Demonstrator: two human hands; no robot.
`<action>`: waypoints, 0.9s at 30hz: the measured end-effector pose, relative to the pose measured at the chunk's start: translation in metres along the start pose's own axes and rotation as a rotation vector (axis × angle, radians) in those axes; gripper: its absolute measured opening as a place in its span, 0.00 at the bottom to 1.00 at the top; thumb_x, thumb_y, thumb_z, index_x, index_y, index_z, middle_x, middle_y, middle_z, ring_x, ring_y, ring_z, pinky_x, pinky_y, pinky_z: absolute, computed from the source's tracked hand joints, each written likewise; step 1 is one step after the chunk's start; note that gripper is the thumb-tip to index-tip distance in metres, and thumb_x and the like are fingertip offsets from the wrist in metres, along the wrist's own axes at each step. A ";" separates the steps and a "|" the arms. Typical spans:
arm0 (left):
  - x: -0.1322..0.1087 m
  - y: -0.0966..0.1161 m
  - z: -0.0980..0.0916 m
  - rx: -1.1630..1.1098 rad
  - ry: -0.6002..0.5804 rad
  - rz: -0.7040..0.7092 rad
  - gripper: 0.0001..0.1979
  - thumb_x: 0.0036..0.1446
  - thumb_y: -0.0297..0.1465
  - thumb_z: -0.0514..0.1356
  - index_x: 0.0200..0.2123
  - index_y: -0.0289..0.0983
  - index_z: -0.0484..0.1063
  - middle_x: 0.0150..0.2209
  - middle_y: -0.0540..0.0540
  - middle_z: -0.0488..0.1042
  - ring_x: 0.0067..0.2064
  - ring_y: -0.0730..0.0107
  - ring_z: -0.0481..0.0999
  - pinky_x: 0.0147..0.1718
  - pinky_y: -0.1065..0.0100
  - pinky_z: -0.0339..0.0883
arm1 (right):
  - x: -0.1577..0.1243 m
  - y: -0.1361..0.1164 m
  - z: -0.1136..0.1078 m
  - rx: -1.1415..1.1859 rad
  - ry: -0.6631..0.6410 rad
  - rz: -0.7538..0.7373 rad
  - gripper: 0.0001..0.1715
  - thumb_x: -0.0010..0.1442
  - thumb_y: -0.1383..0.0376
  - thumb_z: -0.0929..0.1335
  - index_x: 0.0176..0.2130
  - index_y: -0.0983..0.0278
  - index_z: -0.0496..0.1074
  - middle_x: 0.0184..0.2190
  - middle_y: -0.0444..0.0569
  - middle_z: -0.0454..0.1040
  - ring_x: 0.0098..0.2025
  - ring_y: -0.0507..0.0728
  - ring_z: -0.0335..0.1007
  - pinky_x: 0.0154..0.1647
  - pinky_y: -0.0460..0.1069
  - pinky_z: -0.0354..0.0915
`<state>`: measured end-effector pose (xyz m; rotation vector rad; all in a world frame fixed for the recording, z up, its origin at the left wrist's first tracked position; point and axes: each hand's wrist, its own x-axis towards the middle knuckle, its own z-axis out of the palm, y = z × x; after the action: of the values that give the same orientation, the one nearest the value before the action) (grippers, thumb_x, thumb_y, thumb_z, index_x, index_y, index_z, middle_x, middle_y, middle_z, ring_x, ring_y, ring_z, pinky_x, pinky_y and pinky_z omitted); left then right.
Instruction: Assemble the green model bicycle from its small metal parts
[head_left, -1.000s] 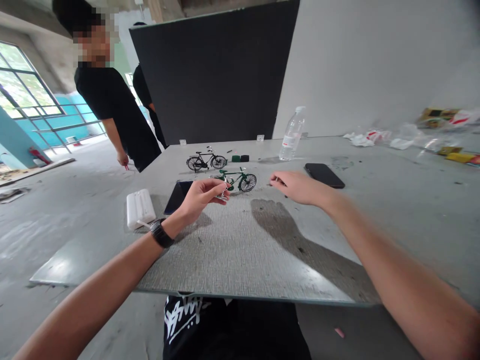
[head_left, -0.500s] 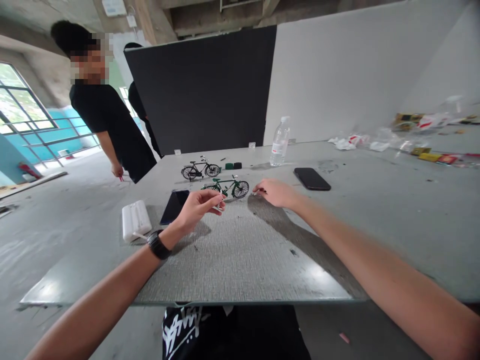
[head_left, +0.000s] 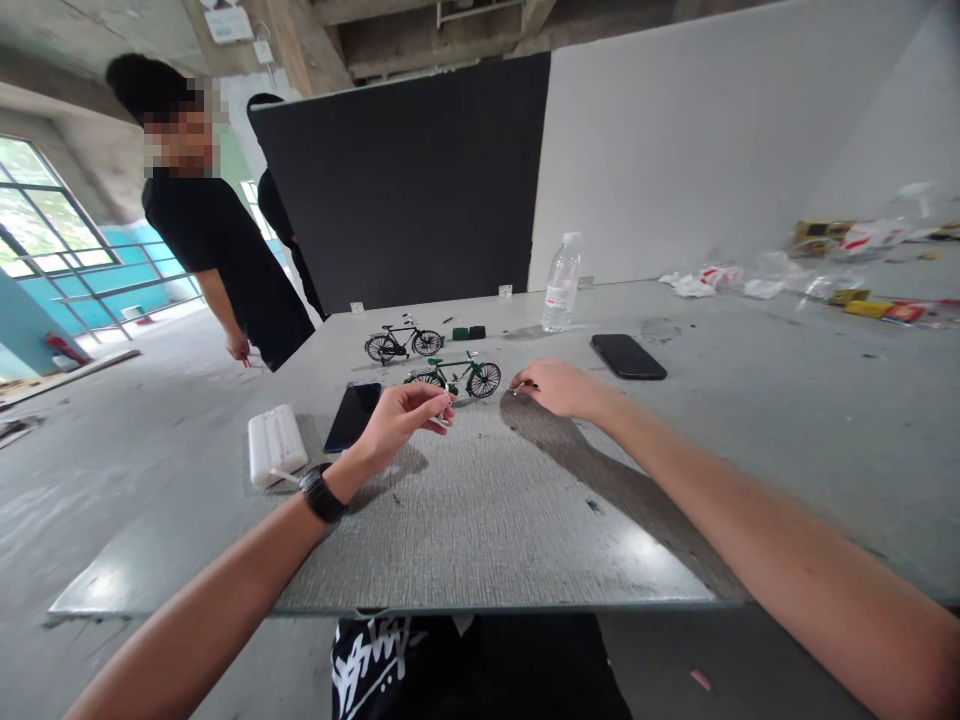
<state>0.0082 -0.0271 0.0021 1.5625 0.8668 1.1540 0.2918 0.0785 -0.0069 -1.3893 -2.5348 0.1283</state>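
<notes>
Silver part [head_left: 445, 414]: one, raised off the counter [head_left: 465, 520], pinched between thumb and forefinger of the left hand [head_left: 405, 416], just on the near side of the green bike [head_left: 471, 376]. Right hand [head_left: 553, 387]: fingertips drawn together low over the counter, right of that bike, at a tiny bright piece [head_left: 514, 392]; whether gripped, cannot tell. Progress, judged: partway. Green bike and black bike [head_left: 403, 344] stand upright, two wheels each; silver part looks unfitted, tiny piece likewise. Count: bikes, two; phones, two (left phone [head_left: 352, 416], right phone [head_left: 628, 357]); far side, one green block [head_left: 460, 333], one black block [head_left: 477, 332], one bottle [head_left: 562, 285]; left, one power bank [head_left: 275, 445].
</notes>
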 end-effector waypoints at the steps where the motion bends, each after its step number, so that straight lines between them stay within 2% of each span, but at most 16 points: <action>1: 0.000 0.000 0.000 0.002 0.000 -0.001 0.14 0.59 0.40 0.67 0.36 0.33 0.77 0.32 0.44 0.78 0.34 0.69 0.77 0.35 0.67 0.74 | 0.000 0.000 0.000 0.007 -0.002 0.002 0.18 0.61 0.65 0.65 0.44 0.59 0.82 0.42 0.55 0.82 0.43 0.62 0.77 0.45 0.55 0.67; 8: 0.000 0.001 0.000 0.002 -0.008 0.009 0.14 0.59 0.40 0.66 0.36 0.33 0.78 0.33 0.44 0.78 0.35 0.69 0.77 0.36 0.66 0.74 | -0.001 0.000 -0.002 -0.004 -0.063 -0.010 0.17 0.59 0.67 0.65 0.43 0.60 0.82 0.41 0.53 0.83 0.42 0.61 0.78 0.42 0.53 0.67; 21: -0.001 0.002 0.000 0.011 -0.016 -0.002 0.15 0.59 0.41 0.66 0.36 0.33 0.77 0.33 0.43 0.77 0.35 0.69 0.77 0.36 0.66 0.74 | 0.001 0.009 0.002 0.068 -0.024 0.007 0.16 0.61 0.63 0.66 0.43 0.61 0.82 0.43 0.54 0.83 0.43 0.62 0.78 0.43 0.54 0.68; 27: -0.001 0.003 0.000 0.030 -0.007 0.001 0.15 0.58 0.41 0.66 0.36 0.33 0.77 0.33 0.43 0.77 0.35 0.68 0.77 0.36 0.66 0.74 | -0.001 0.003 0.001 0.065 -0.012 0.004 0.17 0.62 0.63 0.65 0.44 0.61 0.82 0.43 0.54 0.83 0.43 0.62 0.78 0.45 0.55 0.68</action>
<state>0.0076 -0.0284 0.0050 1.5909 0.8828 1.1399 0.2948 0.0798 -0.0083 -1.3730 -2.5146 0.2181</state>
